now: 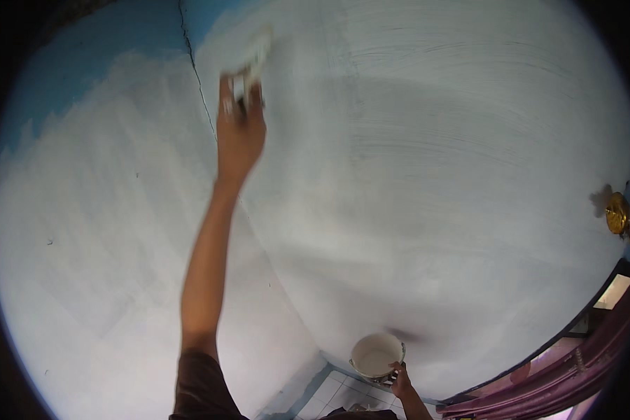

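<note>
My left hand point(241, 126) is raised high against the wall near the corner, its fingers closed round a paintbrush point(260, 53). Motion blurs the brush, and its pale bristle end points up and to the right at the wall point(427, 154). Fresh whitish paint covers most of the surface, with streaks to the right of the brush. Low down, my right hand point(400, 381) grips the side of a whitish paint bucket point(355, 365). The bucket's open top faces me and its inside looks pale.
A crack point(192, 57) runs down the corner at the upper left, beside a patch of blue wall point(112, 45). Below the bucket lies a white tiled floor point(327, 389). At the right are a gold-coloured wall fixture point(617, 213) and a purple curtain point(567, 374) by a window.
</note>
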### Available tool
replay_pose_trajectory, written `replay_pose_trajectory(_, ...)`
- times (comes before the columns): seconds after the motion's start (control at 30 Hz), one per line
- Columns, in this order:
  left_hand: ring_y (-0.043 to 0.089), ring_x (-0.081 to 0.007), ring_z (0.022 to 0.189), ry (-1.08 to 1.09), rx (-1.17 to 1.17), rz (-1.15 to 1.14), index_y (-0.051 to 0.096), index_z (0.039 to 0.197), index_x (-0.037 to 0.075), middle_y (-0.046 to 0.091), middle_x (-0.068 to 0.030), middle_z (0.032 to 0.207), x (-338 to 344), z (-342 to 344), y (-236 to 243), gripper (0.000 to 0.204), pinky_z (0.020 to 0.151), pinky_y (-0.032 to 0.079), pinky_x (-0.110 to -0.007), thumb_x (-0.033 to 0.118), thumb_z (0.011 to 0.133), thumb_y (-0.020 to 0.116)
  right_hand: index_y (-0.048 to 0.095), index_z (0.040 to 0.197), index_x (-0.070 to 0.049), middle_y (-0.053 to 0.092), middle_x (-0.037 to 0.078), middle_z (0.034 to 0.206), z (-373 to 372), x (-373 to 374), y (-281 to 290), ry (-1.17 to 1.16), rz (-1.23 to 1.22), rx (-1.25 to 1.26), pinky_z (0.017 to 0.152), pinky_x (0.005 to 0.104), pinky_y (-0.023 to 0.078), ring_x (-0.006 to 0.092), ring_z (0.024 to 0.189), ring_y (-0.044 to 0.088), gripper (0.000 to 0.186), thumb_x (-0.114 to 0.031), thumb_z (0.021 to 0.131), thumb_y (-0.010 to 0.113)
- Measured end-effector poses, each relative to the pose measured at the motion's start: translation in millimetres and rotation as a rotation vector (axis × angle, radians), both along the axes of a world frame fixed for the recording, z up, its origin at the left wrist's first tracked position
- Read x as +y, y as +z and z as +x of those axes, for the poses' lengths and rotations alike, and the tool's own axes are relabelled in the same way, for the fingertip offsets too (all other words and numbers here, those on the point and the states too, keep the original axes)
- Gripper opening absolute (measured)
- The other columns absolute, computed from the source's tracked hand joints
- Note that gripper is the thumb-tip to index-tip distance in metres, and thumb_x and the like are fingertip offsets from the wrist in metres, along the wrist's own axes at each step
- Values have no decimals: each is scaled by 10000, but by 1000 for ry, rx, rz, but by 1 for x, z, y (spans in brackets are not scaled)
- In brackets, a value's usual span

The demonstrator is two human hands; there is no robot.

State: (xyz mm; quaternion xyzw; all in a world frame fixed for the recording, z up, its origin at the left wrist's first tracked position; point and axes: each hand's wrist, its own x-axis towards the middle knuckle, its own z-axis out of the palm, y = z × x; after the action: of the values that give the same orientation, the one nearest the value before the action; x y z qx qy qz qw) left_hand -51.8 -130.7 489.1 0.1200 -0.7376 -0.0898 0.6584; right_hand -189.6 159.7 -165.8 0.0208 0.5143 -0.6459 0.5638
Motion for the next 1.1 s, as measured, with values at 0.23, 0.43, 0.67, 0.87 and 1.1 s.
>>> replay_pose_trajectory(0.23, 640, -476, 1031, 231, 44, -473, 481, 1341, -47, 659, -323, 1080, -30, -57, 189, 431, 807, 526, -463, 145, 965, 573, 304, 1419, -250, 374, 162, 1354, 8, -7, 5, -75, 48, -42, 862, 636, 479, 396, 1222, 444, 808, -310, 727, 716)
replay_pose_trajectory(0.43, 668, -443, 1002, 218, 29, -447, 525, 1307, -28, 678, -304, 1074, -68, -56, 185, 389, 789, 529, -442, 144, 962, 573, 387, 1358, -262, 362, 161, 1391, 23, -12, 10, -89, -15, -33, 924, 666, 436, 409, 1255, 436, 715, -363, 727, 710)
replay_pose_trajectory(0.67, 554, -128, 578, 42, -25, -258, 599, 1247, 27, 630, -202, 721, -8, -45, 37, 275, 561, 464, -303, 118, 988, 581, 327, 1390, -262, 433, 142, 1307, 15, -3, -29, -48, -59, 171, 817, 618, 479, 367, 1181, 506, 763, -318, 728, 704)
replay_pose_trajectory(0.87, 743, -293, 790, -45, -117, 71, 550, 1331, -31, 683, -299, 919, 16, -41, -104, 374, 658, 546, -326, -33, 958, 570, 335, 1375, -258, 433, 146, 1313, 19, -7, 10, -56, 30, 30, 840, 616, 470, 362, 1196, 511, 729, -312, 741, 692)
replay_pose_trajectory(1.1, 685, -427, 957, -183, -66, 198, 522, 1339, -50, 669, -301, 1075, 41, -56, -265, 394, 808, 559, -363, -75, 945, 532, 315, 1382, -259, 407, 149, 1336, 13, -8, -13, -58, 50, -15, 857, 628, 464, 379, 1207, 477, 751, -312, 741, 703)
